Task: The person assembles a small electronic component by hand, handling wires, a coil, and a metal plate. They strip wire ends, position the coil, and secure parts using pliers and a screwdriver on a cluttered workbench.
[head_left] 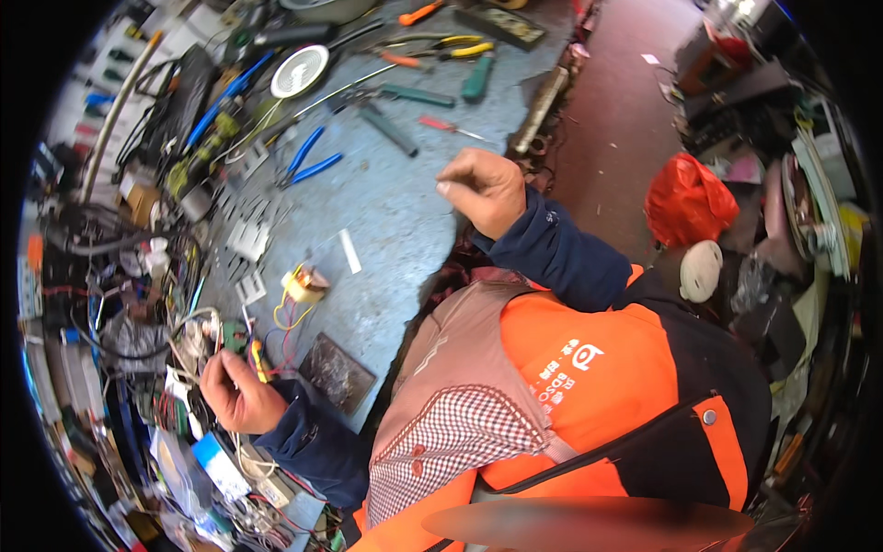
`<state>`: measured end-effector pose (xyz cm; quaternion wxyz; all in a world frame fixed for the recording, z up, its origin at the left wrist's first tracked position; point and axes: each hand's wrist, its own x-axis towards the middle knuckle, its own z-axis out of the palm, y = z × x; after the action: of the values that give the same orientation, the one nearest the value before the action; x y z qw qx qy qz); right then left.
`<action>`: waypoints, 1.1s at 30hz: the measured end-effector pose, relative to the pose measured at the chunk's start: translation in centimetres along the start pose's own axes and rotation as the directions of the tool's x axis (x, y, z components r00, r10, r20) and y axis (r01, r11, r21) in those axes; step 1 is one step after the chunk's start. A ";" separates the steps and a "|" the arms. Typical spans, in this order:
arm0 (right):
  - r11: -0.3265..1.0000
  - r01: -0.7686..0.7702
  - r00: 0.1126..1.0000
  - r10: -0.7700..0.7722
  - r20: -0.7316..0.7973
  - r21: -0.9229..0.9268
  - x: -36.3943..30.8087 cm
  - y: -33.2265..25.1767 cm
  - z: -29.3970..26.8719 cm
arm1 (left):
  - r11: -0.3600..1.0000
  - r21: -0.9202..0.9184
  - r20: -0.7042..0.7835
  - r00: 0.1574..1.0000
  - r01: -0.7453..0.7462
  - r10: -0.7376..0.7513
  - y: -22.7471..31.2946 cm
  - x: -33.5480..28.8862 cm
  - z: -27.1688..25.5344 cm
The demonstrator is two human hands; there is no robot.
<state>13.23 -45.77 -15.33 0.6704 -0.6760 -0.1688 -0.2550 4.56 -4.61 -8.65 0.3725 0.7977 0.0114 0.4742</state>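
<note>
My left hand point(241, 394) is over the workbench's cluttered left side, beside loose wires. Its fingers are curled in toward the thumb; whatever they may hold is hidden. At the bench's right edge, my right hand point(487, 191) is loosely closed, its inner side out of sight. Between the hands lies a small yellow-wrapped coil point(305, 283) with thin coloured wires. Close to it are a white strip point(349, 251) and a dark square plate point(337, 371). Farther off are blue-handled pliers point(315, 166) with spread handles and a red-handled screwdriver point(451, 127).
Thin metal pieces point(248, 241) are scattered on the blue bench point(405, 216). Toward the back are a white round grille point(300, 71), yellow-handled pliers point(466, 51) and green-handled tools point(418, 95). Tangled cables crowd the left. A red plastic bag point(690, 201) sits at the right.
</note>
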 end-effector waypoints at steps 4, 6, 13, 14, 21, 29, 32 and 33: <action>0.926 -0.325 0.858 0.374 -0.352 0.191 -2.7 1.4 -4.7 | 1.000 0.017 -0.103 0.995 0.004 -0.003 1.1 0.2 -1.0; 0.911 -0.399 0.713 0.379 -0.590 0.102 -2.6 4.9 -8.7 | 0.996 -0.010 -0.151 0.985 -0.087 0.085 1.8 -0.5 -2.8; 0.815 -0.579 0.725 0.509 -0.464 -0.009 0.9 19.1 -24.7 | 0.993 -0.071 0.318 0.941 -0.098 0.116 13.0 -6.1 -0.4; 0.821 -0.571 0.749 0.520 -0.411 -0.001 1.6 21.9 -27.1 | 0.984 -0.141 0.468 0.868 -0.113 0.166 13.8 -6.3 0.3; 0.312 -0.929 0.341 0.931 -0.132 -0.200 -3.2 30.3 -25.7 | 0.886 -0.324 0.908 0.373 0.332 0.192 11.3 -11.4 4.6; 0.540 -0.757 0.502 0.841 -0.201 0.368 -12.8 17.6 -18.6 | 0.928 -0.209 0.918 0.389 0.308 0.077 10.8 -13.1 5.0; 0.574 -0.477 0.736 0.675 -0.054 0.666 -10.0 7.4 -15.7 | 0.939 -0.164 0.934 0.353 0.302 0.050 12.1 -12.7 6.0; 0.507 -0.440 0.784 0.619 0.042 0.742 -9.2 4.0 -14.3 | 0.941 -0.166 0.931 0.361 0.294 0.052 13.2 -12.3 6.9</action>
<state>6.29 -59.09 -24.26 0.9382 -0.3428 0.0407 -0.0252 -1.34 -22.73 -11.74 0.4669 0.8537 -0.2129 -0.0885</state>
